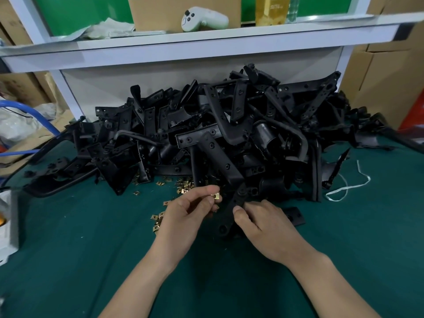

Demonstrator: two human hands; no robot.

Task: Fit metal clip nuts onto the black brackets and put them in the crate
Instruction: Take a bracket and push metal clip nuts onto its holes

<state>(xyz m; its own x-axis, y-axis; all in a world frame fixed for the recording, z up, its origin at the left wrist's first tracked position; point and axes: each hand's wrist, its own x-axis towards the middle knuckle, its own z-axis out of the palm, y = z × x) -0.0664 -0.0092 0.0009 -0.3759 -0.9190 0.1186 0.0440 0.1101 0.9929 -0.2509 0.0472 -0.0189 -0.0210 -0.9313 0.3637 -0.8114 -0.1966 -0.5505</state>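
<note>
Both hands are held just in front of the large heap of black plastic brackets [229,134]. A small brass-coloured metal clip nut [216,196] is pinched between thumb and forefinger of the left hand [183,216]. A narrow black plastic bracket with round holes [236,200] is gripped by the right hand [263,226], with the thumb pressed on its edge and the fingers curled beneath. Nut and bracket are held close together but are not yet joined — the nut sits just left of the bracket's upper part, so the fitting of this piece is judged to be about to begin. More loose brass-coloured clip nuts [183,184] are scattered on the green-covered table [91,249] at the near foot of the heap, and a few lie nearer, beside the left hand. No crate can be made out, and no finished bracket can be identified — how many have been completed cannot be told. With so large a heap waiting, most of the work is judged to remain.
</note>
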